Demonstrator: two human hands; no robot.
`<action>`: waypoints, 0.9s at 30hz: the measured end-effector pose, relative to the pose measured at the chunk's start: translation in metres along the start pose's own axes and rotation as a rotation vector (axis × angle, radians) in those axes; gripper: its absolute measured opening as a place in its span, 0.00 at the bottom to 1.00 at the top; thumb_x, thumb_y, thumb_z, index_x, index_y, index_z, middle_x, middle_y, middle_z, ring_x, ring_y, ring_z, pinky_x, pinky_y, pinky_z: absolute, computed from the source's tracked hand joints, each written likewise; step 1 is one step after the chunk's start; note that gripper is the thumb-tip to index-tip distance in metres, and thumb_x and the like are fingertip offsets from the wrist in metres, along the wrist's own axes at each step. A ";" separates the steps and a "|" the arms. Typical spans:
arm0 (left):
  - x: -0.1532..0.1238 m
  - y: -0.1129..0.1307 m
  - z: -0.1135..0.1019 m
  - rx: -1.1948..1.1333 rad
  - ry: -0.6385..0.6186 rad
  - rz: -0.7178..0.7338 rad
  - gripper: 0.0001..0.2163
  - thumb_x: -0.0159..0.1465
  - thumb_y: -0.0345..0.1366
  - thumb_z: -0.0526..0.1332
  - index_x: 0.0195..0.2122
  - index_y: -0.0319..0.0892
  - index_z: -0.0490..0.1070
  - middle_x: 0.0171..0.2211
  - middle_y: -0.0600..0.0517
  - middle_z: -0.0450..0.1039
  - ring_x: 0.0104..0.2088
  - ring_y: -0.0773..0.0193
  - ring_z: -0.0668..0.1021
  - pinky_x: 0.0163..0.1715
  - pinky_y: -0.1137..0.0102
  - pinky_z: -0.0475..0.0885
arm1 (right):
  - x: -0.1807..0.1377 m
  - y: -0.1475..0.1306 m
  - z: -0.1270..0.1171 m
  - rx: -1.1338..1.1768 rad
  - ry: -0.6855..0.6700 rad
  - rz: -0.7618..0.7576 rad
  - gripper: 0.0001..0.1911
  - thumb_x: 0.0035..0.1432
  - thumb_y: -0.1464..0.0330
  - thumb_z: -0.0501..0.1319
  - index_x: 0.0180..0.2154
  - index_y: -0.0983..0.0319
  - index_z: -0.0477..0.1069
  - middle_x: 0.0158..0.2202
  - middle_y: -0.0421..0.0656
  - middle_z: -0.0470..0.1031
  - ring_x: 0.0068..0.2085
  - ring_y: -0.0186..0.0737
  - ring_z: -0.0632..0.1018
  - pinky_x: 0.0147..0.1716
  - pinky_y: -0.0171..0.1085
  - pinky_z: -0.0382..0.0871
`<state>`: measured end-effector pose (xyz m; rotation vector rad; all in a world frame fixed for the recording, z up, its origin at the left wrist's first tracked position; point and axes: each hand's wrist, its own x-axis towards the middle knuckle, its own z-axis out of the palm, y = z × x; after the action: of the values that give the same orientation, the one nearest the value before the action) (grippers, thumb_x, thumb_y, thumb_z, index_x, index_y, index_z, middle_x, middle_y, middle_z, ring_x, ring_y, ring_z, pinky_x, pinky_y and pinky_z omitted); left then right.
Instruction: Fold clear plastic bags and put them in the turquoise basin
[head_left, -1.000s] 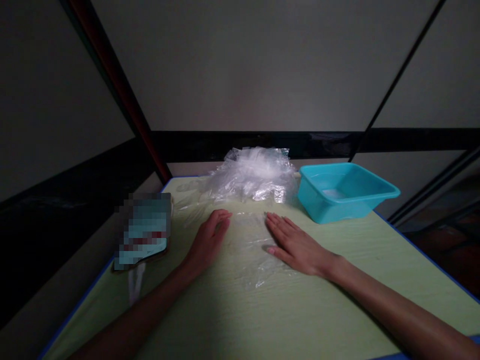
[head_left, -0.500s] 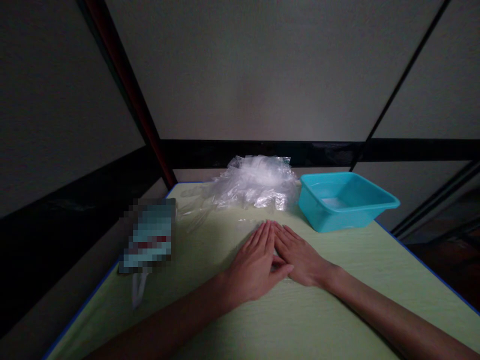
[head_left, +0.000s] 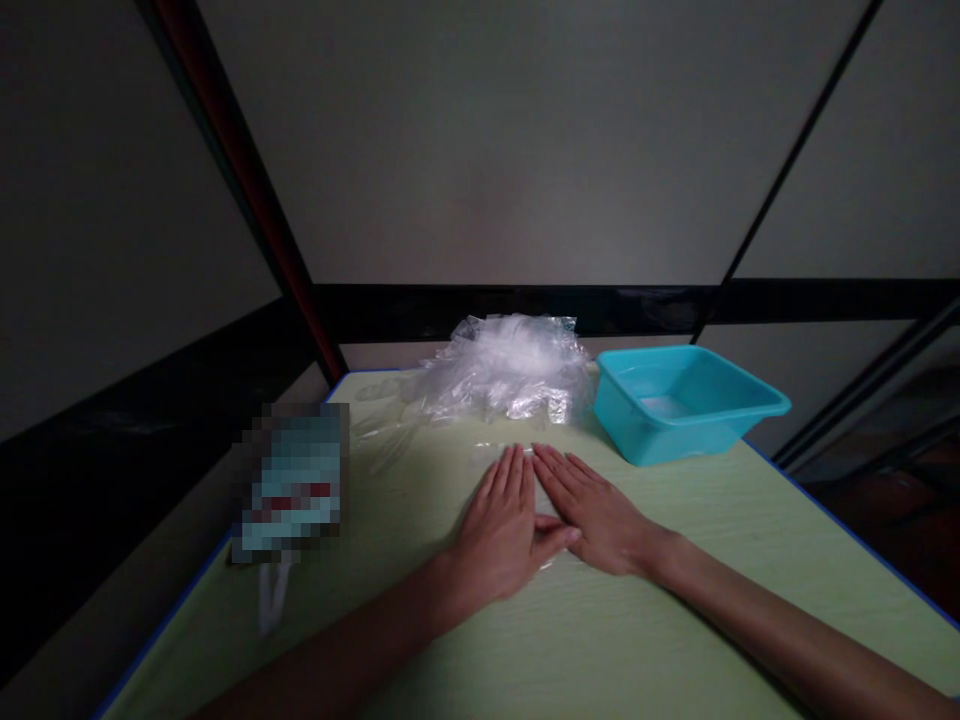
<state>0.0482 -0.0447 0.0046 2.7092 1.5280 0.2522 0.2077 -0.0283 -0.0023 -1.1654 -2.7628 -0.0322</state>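
The left hand (head_left: 501, 530) has swept in from the left across the pale green table (head_left: 675, 620) and now lies flat right against the right hand (head_left: 592, 510), thumbs overlapping. The thin clear plastic sheet (head_left: 499, 452), spread wide between the hands a second ago, is now folded narrow under both palms, only a strip showing past the fingertips.

plastic heap (head_left: 510, 375) ahead, basin (head_left: 686, 400) right, near table (head_left: 660, 640) seemingly open

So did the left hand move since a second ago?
Yes. The left hand slid right, away from the blurred packet, and now lies flat beside the right hand on the clear plastic.
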 end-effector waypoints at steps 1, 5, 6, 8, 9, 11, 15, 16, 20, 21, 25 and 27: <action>-0.001 -0.002 -0.001 0.008 0.000 -0.008 0.39 0.59 0.56 0.43 0.58 0.23 0.47 0.60 0.34 0.43 0.60 0.50 0.46 0.57 0.59 0.48 | 0.000 0.000 0.000 -0.003 0.002 -0.006 0.35 0.59 0.56 0.44 0.59 0.74 0.44 0.61 0.56 0.43 0.61 0.45 0.46 0.57 0.46 0.46; -0.006 -0.012 -0.002 0.034 -0.006 -0.036 0.40 0.58 0.58 0.40 0.58 0.23 0.48 0.60 0.34 0.43 0.59 0.49 0.48 0.57 0.58 0.50 | -0.001 0.000 -0.002 -0.013 0.009 0.002 0.35 0.60 0.54 0.42 0.59 0.74 0.46 0.61 0.56 0.43 0.61 0.47 0.47 0.57 0.46 0.47; -0.007 -0.015 -0.003 0.040 0.000 -0.039 0.40 0.58 0.58 0.39 0.58 0.24 0.48 0.60 0.34 0.43 0.59 0.49 0.48 0.56 0.58 0.50 | -0.001 0.000 -0.002 -0.014 0.015 0.004 0.34 0.60 0.54 0.41 0.59 0.73 0.46 0.61 0.56 0.43 0.61 0.47 0.47 0.57 0.46 0.48; -0.009 -0.022 -0.003 0.055 0.015 -0.045 0.40 0.58 0.59 0.39 0.57 0.24 0.49 0.59 0.34 0.44 0.59 0.49 0.49 0.56 0.58 0.51 | -0.001 -0.001 -0.003 -0.014 0.022 0.001 0.34 0.60 0.54 0.41 0.59 0.73 0.46 0.60 0.55 0.43 0.61 0.46 0.48 0.57 0.46 0.48; -0.011 -0.026 -0.003 0.064 0.021 -0.048 0.40 0.58 0.59 0.39 0.57 0.24 0.49 0.59 0.34 0.44 0.59 0.49 0.49 0.56 0.59 0.51 | -0.001 -0.001 -0.003 -0.014 0.021 0.002 0.34 0.60 0.53 0.40 0.59 0.73 0.46 0.60 0.55 0.44 0.61 0.46 0.48 0.57 0.46 0.48; -0.013 -0.035 -0.002 0.081 0.028 -0.045 0.40 0.58 0.59 0.40 0.57 0.24 0.49 0.59 0.34 0.45 0.59 0.50 0.50 0.56 0.59 0.52 | -0.001 -0.001 -0.003 -0.011 0.016 0.007 0.35 0.60 0.53 0.40 0.59 0.73 0.46 0.60 0.56 0.44 0.61 0.45 0.47 0.57 0.46 0.47; -0.019 -0.049 0.000 0.108 0.032 -0.037 0.38 0.59 0.57 0.43 0.57 0.24 0.49 0.59 0.34 0.45 0.59 0.51 0.50 0.56 0.59 0.52 | 0.000 -0.001 -0.004 0.003 0.004 0.011 0.35 0.60 0.53 0.40 0.59 0.73 0.45 0.61 0.55 0.43 0.61 0.45 0.46 0.57 0.46 0.47; -0.020 -0.052 0.000 0.111 0.033 -0.043 0.38 0.59 0.56 0.43 0.57 0.24 0.49 0.59 0.34 0.44 0.59 0.51 0.50 0.56 0.59 0.51 | 0.000 -0.001 -0.004 0.005 0.000 0.012 0.35 0.60 0.53 0.40 0.59 0.73 0.45 0.61 0.55 0.43 0.61 0.45 0.46 0.57 0.46 0.47; -0.022 -0.053 -0.001 0.108 0.020 -0.076 0.36 0.59 0.54 0.45 0.57 0.25 0.50 0.59 0.35 0.45 0.59 0.52 0.51 0.56 0.59 0.51 | 0.000 -0.002 -0.006 0.019 -0.014 0.023 0.36 0.60 0.52 0.40 0.59 0.73 0.45 0.61 0.54 0.42 0.61 0.45 0.46 0.57 0.46 0.46; -0.022 -0.052 -0.001 0.107 0.019 -0.083 0.36 0.59 0.54 0.44 0.57 0.25 0.50 0.59 0.35 0.45 0.59 0.53 0.51 0.56 0.59 0.51 | 0.000 -0.002 -0.006 0.024 -0.014 0.024 0.36 0.60 0.52 0.40 0.59 0.72 0.45 0.61 0.54 0.42 0.61 0.45 0.46 0.57 0.46 0.46; -0.022 -0.052 0.001 0.091 0.044 -0.123 0.36 0.59 0.54 0.45 0.57 0.24 0.49 0.59 0.34 0.45 0.59 0.52 0.51 0.56 0.60 0.51 | -0.001 -0.003 -0.008 0.041 -0.006 0.027 0.36 0.60 0.52 0.40 0.59 0.72 0.44 0.61 0.54 0.42 0.61 0.44 0.45 0.57 0.46 0.46; -0.022 -0.055 0.002 0.062 0.063 -0.129 0.36 0.59 0.54 0.45 0.57 0.23 0.48 0.59 0.33 0.45 0.59 0.51 0.50 0.56 0.60 0.52 | 0.000 -0.003 -0.008 0.047 0.002 0.026 0.36 0.60 0.52 0.40 0.59 0.72 0.44 0.61 0.54 0.42 0.61 0.44 0.45 0.57 0.46 0.46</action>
<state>-0.0094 -0.0347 -0.0053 2.6581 1.7476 0.2943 0.2068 -0.0314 0.0059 -1.1893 -2.7305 0.0336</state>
